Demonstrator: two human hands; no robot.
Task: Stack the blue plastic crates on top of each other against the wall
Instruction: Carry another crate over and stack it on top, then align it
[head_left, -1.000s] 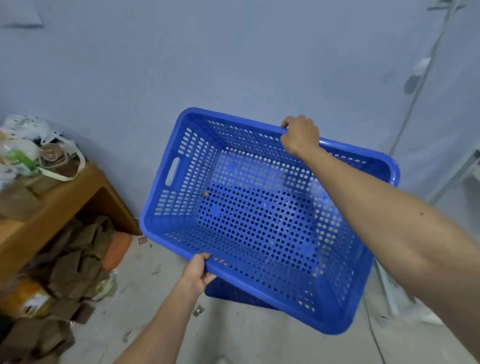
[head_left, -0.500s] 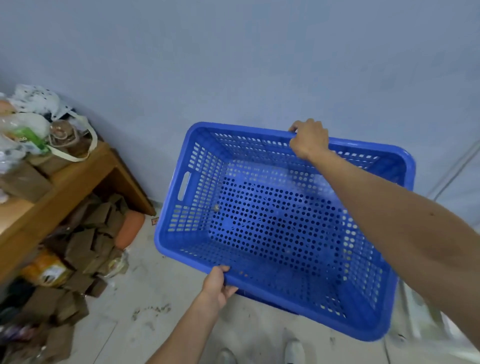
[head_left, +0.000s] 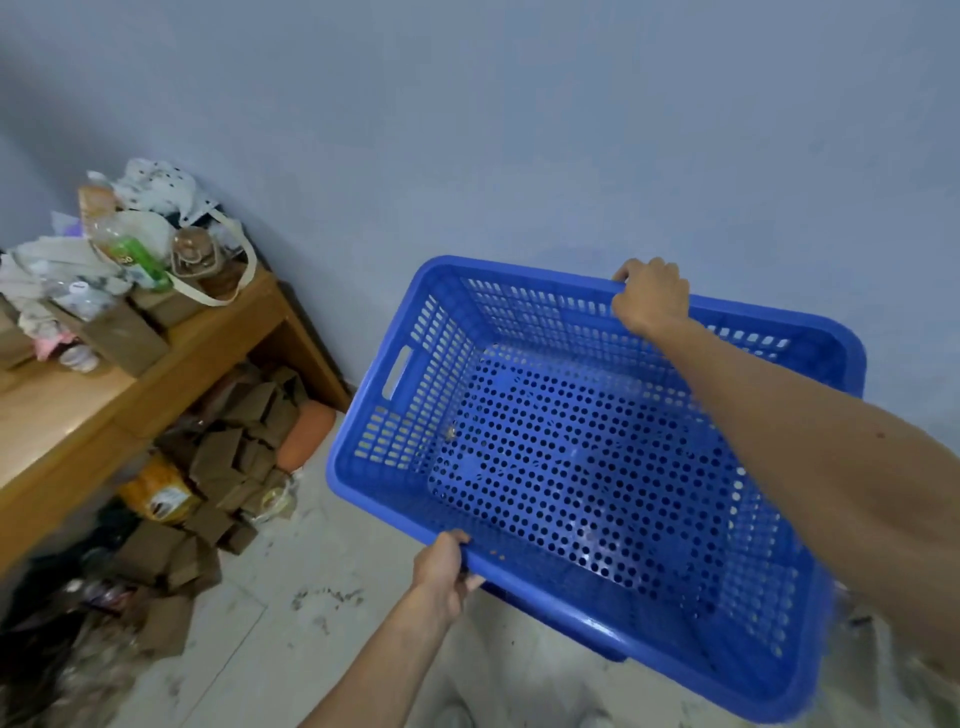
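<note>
I hold a blue perforated plastic crate (head_left: 571, 483), empty, close to the pale wall. My left hand (head_left: 441, 569) grips its near rim. My right hand (head_left: 652, 296) grips its far rim, and my forearm crosses over the crate's right side. Beneath the held crate a second blue crate (head_left: 566, 626) shows only as a dark blue strip under the near rim; the held crate hides the rest of it.
A wooden table (head_left: 130, 410) stands at the left against the wall, piled with bottles, cloth and bags. Brown cardboard boxes (head_left: 228, 457) and an orange object (head_left: 306, 441) lie heaped under and beside it. The floor (head_left: 291, 608) is pale tile with dirt marks.
The crate has come down and levelled out over the lower crate, drifting right. Both hands kept their grip on the rims. The view has tilted downward.
</note>
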